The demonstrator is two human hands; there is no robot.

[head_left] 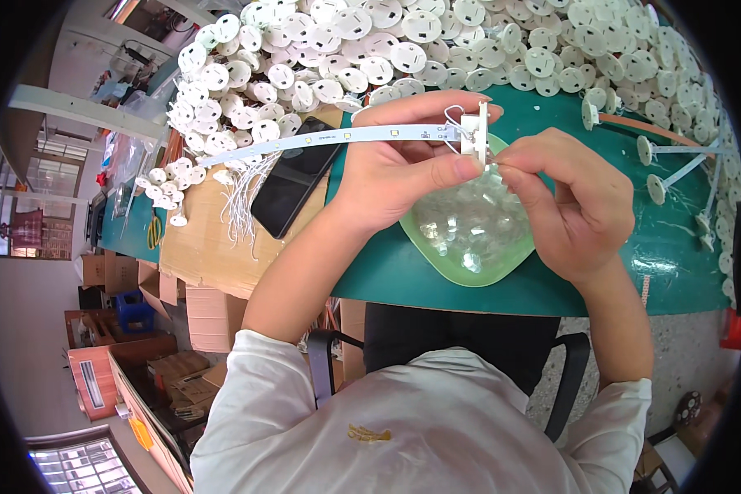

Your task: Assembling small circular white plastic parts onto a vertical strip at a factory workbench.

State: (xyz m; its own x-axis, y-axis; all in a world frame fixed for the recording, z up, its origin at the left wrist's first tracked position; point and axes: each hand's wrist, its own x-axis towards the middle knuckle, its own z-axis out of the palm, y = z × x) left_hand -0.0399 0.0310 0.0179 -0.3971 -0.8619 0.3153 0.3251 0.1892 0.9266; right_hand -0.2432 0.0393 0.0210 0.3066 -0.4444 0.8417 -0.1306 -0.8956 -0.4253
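My left hand [395,169] is closed round a white round end cap [475,140], seen edge-on. From the cap a long white LED strip [329,138] runs out to the left over my hand, and thin white wires [453,119] loop beside the joint. Thumb and forefinger of my right hand [572,202] are pinched together right beside the cap; whatever they hold is too small to make out. Below both hands sits a light green bowl [479,278] with many small clear pieces [469,230] in it.
A large heap of white round caps [420,29] covers the far side of the green table mat [370,276]. A black phone [296,181] and a bundle of white wires [237,198] lie at left on cardboard [206,255]. Several finished strips [679,174] lie at right. Yellow-handled scissors [154,230] are far left.
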